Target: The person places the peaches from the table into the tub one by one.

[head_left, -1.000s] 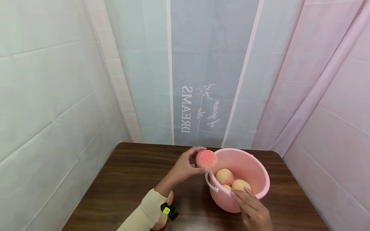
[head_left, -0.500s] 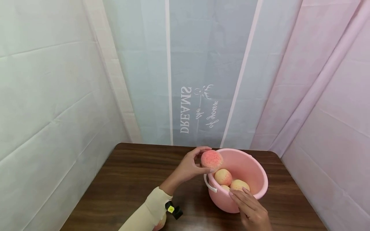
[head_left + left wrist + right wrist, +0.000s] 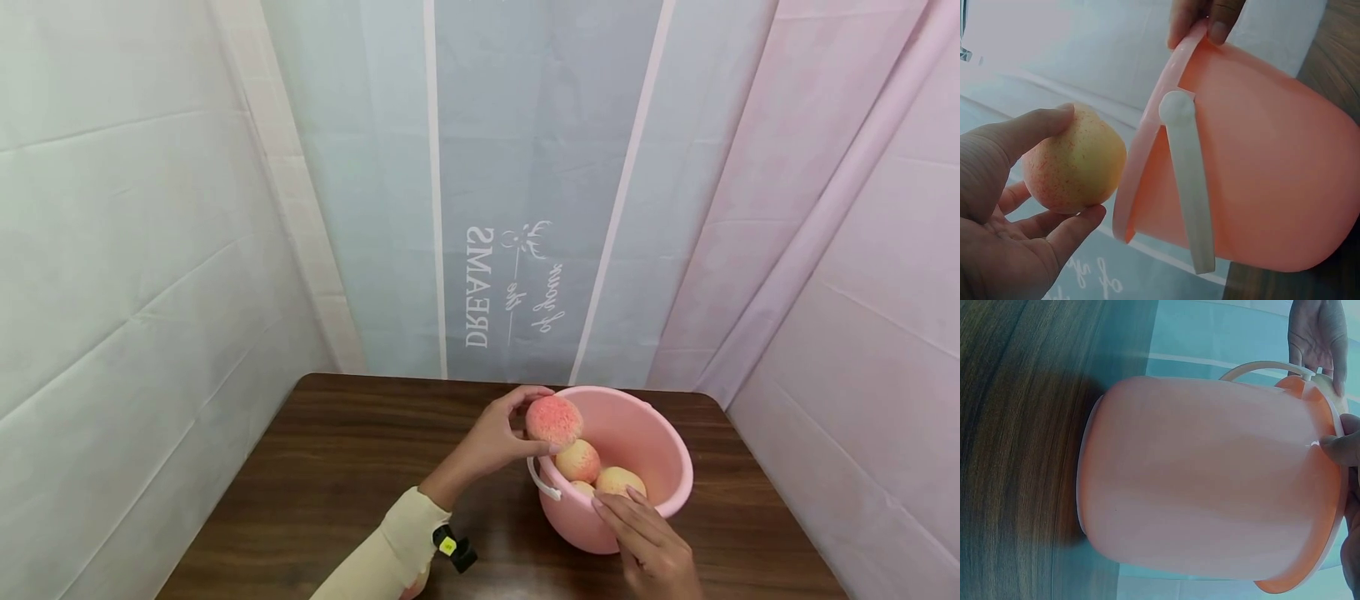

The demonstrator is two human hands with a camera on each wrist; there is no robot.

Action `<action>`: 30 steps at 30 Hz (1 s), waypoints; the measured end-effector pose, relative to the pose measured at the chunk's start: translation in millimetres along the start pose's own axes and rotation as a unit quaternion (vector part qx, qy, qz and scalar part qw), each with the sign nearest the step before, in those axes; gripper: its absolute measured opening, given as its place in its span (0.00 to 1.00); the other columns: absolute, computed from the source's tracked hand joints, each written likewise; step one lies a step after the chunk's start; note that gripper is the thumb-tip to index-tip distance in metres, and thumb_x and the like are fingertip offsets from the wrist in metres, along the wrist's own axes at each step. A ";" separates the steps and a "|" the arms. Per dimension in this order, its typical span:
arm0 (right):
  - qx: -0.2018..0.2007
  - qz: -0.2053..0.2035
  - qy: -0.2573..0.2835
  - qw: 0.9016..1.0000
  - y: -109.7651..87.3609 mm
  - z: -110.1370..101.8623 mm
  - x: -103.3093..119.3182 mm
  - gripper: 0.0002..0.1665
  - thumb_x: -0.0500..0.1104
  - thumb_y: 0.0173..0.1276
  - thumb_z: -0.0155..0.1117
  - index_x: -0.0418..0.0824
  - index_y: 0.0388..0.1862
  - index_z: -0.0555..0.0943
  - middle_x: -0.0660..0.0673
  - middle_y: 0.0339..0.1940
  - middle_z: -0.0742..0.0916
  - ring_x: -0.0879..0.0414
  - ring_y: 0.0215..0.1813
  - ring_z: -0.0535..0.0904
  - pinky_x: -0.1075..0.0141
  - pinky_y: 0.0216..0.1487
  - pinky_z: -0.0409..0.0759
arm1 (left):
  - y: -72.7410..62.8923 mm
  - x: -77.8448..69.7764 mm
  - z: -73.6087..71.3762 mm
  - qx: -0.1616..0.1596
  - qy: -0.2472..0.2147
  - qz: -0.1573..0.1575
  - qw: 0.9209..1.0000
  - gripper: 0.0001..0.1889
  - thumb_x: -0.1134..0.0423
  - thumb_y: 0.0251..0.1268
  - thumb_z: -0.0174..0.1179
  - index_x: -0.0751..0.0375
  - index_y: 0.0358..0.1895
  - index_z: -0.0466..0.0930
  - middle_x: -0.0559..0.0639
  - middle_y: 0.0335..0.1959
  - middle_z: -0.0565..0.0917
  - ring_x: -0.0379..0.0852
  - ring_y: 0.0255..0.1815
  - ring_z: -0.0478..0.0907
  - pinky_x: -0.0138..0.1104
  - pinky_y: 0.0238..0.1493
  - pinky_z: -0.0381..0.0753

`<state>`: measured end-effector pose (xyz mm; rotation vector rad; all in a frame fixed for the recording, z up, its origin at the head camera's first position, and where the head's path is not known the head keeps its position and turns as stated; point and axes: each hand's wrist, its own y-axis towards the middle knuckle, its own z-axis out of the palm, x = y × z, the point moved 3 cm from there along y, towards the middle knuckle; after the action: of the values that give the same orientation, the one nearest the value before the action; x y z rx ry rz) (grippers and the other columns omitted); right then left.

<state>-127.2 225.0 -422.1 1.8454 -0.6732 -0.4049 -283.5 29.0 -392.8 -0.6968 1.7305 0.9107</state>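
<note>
My left hand [image 3: 491, 442] holds a peach [image 3: 553, 419] between thumb and fingers, right at the left rim of a pink bucket [image 3: 573, 523]. In the left wrist view the held peach [image 3: 1079, 162] shows a yellow side with red speckles, close beside the bucket mouth. My right hand [image 3: 652, 546] pinches the near rim, thumb outside and fingers over the edge; the right wrist view shows the thumb [image 3: 1340, 450] under the lip. Inside the bucket lie three peaches, one [image 3: 577, 460] at the left, another [image 3: 620, 481] further right, and a third partly hidden by the rim.
The bucket's white handle [image 3: 543, 482] hangs down on its left side. A peach [image 3: 417, 585] on the dark wooden table [image 3: 337, 467] peeks out from behind my left sleeve. Printed curtains [image 3: 540, 167] stand behind the table and at both sides.
My left hand has carried the peach rightward, from beside the bucket to its left rim. My left sleeve now covers more of the peaches on the table. The right hand keeps its hold.
</note>
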 end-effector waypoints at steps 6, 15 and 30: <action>0.005 0.007 -0.005 1.000 -3.7 1.2 -1.6 0.20 0.40 0.82 0.53 0.27 0.43 0.88 0.37 0.47 0.90 0.55 0.59 0.83 0.64 0.70 0.69 | 0.1 -1.2 2.4 -0.002 0.005 0.001 1.000 0.36 0.66 0.50 0.79 0.47 0.65 0.77 0.42 0.58 0.81 0.44 0.53 0.78 0.38 0.52 0.84; 0.009 0.008 -0.008 1.000 -4.8 1.3 -2.0 0.21 0.41 0.82 0.52 0.27 0.44 0.88 0.37 0.47 0.90 0.56 0.61 0.82 0.64 0.71 0.69 | 5.2 -1.6 7.1 0.007 0.010 0.009 1.000 0.37 0.65 0.50 0.79 0.50 0.67 0.76 0.43 0.58 0.81 0.41 0.53 0.79 0.33 0.51 0.83; 0.008 0.001 -0.011 1.000 -4.4 1.6 -2.1 0.21 0.40 0.82 0.52 0.27 0.43 0.88 0.36 0.46 0.90 0.55 0.59 0.83 0.64 0.71 0.69 | 9.1 -2.8 17.0 0.017 0.017 0.005 1.000 0.37 0.62 0.50 0.79 0.48 0.67 0.75 0.41 0.57 0.81 0.41 0.50 0.78 0.31 0.49 0.83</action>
<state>-128.6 226.3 -426.9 1.8573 -0.6946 -0.4210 -281.2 48.3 -391.3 -0.6865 1.7768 0.8788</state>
